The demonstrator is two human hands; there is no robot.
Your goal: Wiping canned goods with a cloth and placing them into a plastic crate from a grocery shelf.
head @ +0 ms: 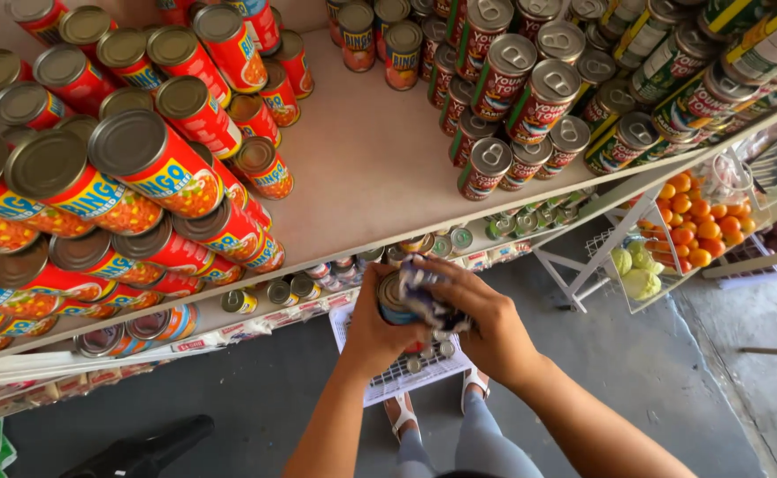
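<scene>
My left hand [373, 332] grips a tin can [395, 299] with a blue and red label, held just below the front edge of the cream shelf [362, 168]. My right hand [486, 323] presses a blue and white cloth [424, 292] against the can's top and side. Both hands are in the lower middle of the head view, over a white wire basket [406, 367] with several small cans in it. My feet in white sandals show beneath.
Red-labelled cans [132, 168] are stacked on the shelf's left; dark red and green cans [530, 88] stand at its right. More cans sit on a lower shelf [300, 288]. A white wire rack holds oranges [689, 221] and green fruit [636, 270] at right. Grey floor below.
</scene>
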